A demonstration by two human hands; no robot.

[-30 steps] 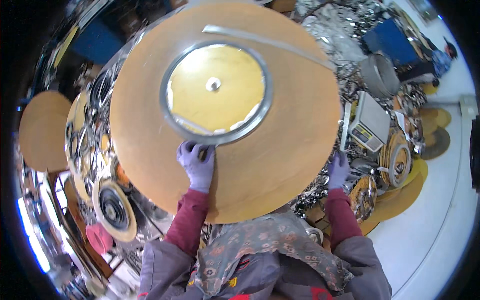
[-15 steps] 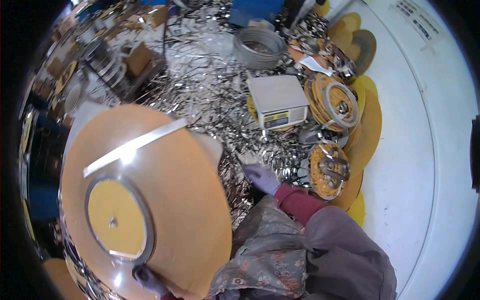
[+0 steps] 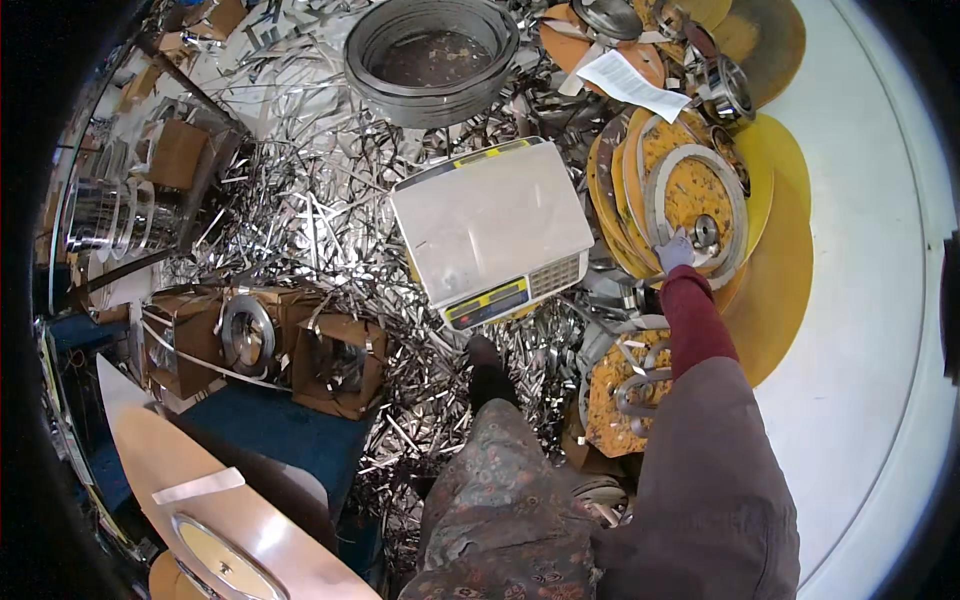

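My right hand [image 3: 676, 252], in a pale glove, reaches forward to the right with its fingers stretched out. It lies at the lower left edge of a grey ring [image 3: 655, 195], beside a small metal hub [image 3: 705, 231]; whether it grips the ring is unclear. Under the ring is a stack of yellow-brown discs [image 3: 612, 200]. My left hand is out of the picture. At the lower left a large tan disc [image 3: 300, 535] stands tilted, with a pale strip [image 3: 198, 486] and a smaller ringed disc [image 3: 228, 567] on its face.
A flat weighing scale [image 3: 495, 215] sits amid metal shavings [image 3: 310, 190]. Beyond it stands a grey round tub [image 3: 430, 105]. Cardboard boxes [image 3: 340, 365] are on the left. An orange-crusted plate with metal handles [image 3: 610, 400] lies near my right arm, beside the white wall [image 3: 850, 330].
My right hand has moved forward and right, to the ring on the stack. My view has swung right. The tan disc now appears lower left and more edge-on, and my left hand has left the picture.
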